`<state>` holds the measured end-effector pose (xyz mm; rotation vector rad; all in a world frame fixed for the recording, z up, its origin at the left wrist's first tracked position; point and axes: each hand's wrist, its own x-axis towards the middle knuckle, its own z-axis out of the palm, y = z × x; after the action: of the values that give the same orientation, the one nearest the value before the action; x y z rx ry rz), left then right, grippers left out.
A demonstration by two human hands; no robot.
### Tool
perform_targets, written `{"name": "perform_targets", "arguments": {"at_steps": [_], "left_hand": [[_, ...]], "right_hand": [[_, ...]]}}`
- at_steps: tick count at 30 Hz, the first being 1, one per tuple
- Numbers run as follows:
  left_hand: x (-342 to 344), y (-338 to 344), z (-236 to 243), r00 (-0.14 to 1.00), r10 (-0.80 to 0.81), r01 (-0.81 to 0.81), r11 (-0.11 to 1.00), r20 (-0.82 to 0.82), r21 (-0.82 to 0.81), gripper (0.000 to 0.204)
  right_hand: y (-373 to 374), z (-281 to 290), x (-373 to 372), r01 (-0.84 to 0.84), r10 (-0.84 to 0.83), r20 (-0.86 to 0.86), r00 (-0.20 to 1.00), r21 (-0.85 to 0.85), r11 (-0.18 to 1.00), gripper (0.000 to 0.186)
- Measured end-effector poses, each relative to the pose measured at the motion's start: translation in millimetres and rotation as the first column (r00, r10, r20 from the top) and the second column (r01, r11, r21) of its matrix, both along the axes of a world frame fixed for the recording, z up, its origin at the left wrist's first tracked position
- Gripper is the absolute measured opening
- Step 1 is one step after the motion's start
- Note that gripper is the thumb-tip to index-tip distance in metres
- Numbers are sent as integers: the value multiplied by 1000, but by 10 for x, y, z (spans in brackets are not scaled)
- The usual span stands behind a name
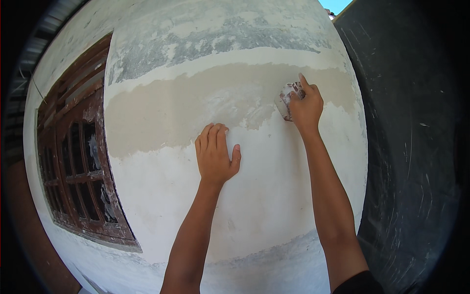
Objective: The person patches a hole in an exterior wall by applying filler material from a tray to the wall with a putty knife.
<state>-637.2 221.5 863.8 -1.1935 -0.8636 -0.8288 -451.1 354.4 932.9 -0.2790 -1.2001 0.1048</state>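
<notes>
My left hand (214,152) rests against the white wall (264,186), fingertips at the lower edge of a wavy band of beige filler (147,117), fingers slightly bent and thumb apart, holding nothing. To the right and higher up, my right hand (306,108) grips a flat putty scraper (285,98) smeared with white and dark brown patches, index finger pointing up along it. The scraper is against the beige band, beside a lighter streaky patch; whether it has a handle is hidden by my hand.
A brown wooden window (78,179) with dark panes and flaking paint is set into the wall at left. Grey, patchy surface runs above and below the white area. A tall dark, scratched surface (401,147) borders the wall at right. Corrugated roofing shows at upper left.
</notes>
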Motion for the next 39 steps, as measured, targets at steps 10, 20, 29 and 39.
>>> {"name": "perform_targets", "arguments": {"at_steps": [10, 20, 29, 39], "left_hand": [[2, -6, -4, 1000, 11, -10, 1000, -13, 22, 41], [-19, -8, -12, 1000, 9, -9, 1000, 0, -8, 43], [-21, -9, -23, 1000, 20, -20, 1000, 4, -5, 42], [-19, 11, -3, 1000, 18, -18, 1000, -12, 21, 41]], "right_hand": [[-75, 92, 6, 11, -8, -137, 991, 16, 1000, 54], [-330, 102, -123, 17, -16, -6, 1000, 152, 988, 55], [-308, 135, -173, -120, 104, 94, 990, 185, 975, 51], [-232, 85, -253, -42, 27, 100, 995, 148, 988, 54]]}}
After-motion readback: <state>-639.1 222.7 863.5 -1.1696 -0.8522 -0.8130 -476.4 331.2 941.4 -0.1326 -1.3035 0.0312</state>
